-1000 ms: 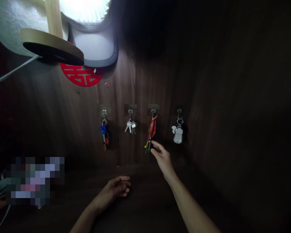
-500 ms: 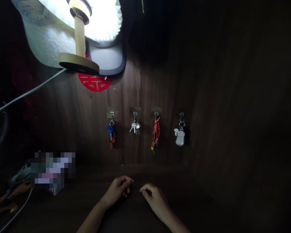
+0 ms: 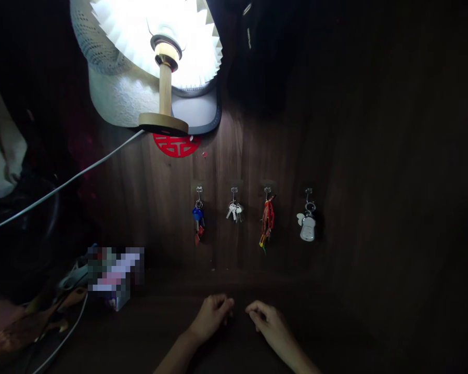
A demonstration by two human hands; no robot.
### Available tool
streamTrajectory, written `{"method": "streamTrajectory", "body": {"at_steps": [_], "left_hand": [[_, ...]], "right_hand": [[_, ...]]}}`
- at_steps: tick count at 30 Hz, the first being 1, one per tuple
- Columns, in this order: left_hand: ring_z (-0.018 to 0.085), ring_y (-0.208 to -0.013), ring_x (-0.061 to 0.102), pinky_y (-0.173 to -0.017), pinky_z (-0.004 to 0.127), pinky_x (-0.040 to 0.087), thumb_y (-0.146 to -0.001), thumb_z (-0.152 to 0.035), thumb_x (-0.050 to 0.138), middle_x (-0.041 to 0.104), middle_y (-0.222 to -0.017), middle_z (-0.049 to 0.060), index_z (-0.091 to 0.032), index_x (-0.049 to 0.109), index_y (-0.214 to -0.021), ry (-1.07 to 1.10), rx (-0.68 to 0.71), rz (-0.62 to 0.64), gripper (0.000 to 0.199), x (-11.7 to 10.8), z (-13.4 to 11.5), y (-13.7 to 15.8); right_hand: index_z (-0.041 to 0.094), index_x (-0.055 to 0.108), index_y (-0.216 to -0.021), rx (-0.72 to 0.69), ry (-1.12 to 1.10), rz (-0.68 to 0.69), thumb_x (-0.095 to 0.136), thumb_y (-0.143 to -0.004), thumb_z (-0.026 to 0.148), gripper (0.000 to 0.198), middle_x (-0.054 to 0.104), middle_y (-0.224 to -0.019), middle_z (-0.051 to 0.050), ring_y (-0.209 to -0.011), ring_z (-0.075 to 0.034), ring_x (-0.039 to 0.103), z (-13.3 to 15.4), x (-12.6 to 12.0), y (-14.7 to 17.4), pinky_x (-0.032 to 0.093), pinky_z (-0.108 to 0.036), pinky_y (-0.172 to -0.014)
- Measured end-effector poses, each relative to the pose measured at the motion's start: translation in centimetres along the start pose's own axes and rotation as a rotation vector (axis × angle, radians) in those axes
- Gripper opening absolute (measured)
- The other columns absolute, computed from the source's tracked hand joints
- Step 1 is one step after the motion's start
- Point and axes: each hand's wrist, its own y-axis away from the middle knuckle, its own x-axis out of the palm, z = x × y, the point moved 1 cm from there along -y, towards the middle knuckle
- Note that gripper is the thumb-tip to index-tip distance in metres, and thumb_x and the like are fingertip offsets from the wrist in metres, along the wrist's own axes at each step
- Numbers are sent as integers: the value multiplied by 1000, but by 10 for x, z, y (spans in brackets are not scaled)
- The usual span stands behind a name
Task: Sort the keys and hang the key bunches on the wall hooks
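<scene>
Low in the view, my left hand rests over the dark wooden surface, its fingers loosely curled and nothing visible in them. My right hand faces it across a small gap, also loosely bent, with a space between thumb and forefinger. Above the hands, keys hang from hooks on the wooden panel. From left to right these are a bunch with a blue-headed key, a bunch of silver keys, a red cord bundle with yellow and green ends, and a white fob on a ring. Neither hand touches them.
A lit lamp with a wooden stem stands at upper left, before pale caps and a red paper cutout. Its white cable runs left. A blurred-out box and brown clutter lie at lower left.
The whole scene has shifted right and slightly down in the view, as my head turned left. Both hands keep nearly the same pose, and the hanging keys stay on their hooks.
</scene>
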Motion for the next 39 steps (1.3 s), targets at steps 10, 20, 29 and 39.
{"method": "streamTrajectory", "body": {"at_steps": [10, 20, 29, 39], "left_hand": [[7, -42, 36, -47, 21, 25, -70, -74, 42, 42, -43, -7, -16, 56, -59, 10, -100, 141, 60, -40, 14, 59], [4, -37, 25, -42, 18, 17, -70, -54, 66, 35, -40, -10, -16, 65, -78, 476, -16, 154, 38, -98, -37, 74], [6, -42, 10, -39, 16, 17, -77, -38, 66, 23, -47, -10, -34, 52, -124, 1026, 359, 55, 49, -147, -81, 76], [7, -45, 22, -45, 18, 23, -82, -41, 59, 32, -54, -9, -37, 28, -139, 949, 313, -117, 65, -157, -79, 48]], "right_hand": [[18, 66, -78, 64, -152, 115, 47, -78, 49, 37, 51, -53, 2, -51, -14, 50, 13, 24, 12, 35, -25, -54], [20, 63, -101, 8, -825, 262, 63, -76, 43, 34, 32, -50, 9, -41, -5, 25, 101, 22, -3, 16, -22, -44], [33, 46, -129, -197, -1447, 68, 64, -77, 31, 56, 13, -42, 12, -42, -8, 8, 155, 3, -29, 18, -24, -44], [31, 40, -133, -129, -1446, -54, 60, -81, 22, 57, 17, -45, 12, -45, -9, 9, 141, 9, -60, 21, -22, -45]]}}
